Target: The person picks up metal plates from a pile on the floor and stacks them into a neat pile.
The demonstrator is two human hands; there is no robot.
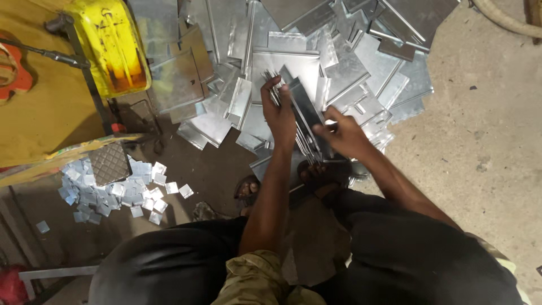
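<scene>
Both hands — left hand [279, 116], right hand [344, 135] — clench fingers around a stack of thin, shiny metal sheets [305, 116]; flat rectangular sheets [339, 62] lie scattered beyond the fingers.

The grey rectangular sheet-metal plates [293, 65] look smooth with a dull sheen; the grey concrete floor [485, 141] is rough and matt; the yellow machine cover [116, 42] is glossy, scuffed.

No packages, labels, signs or screens anywhere in view (only bare, unmarked surfaces).
</scene>
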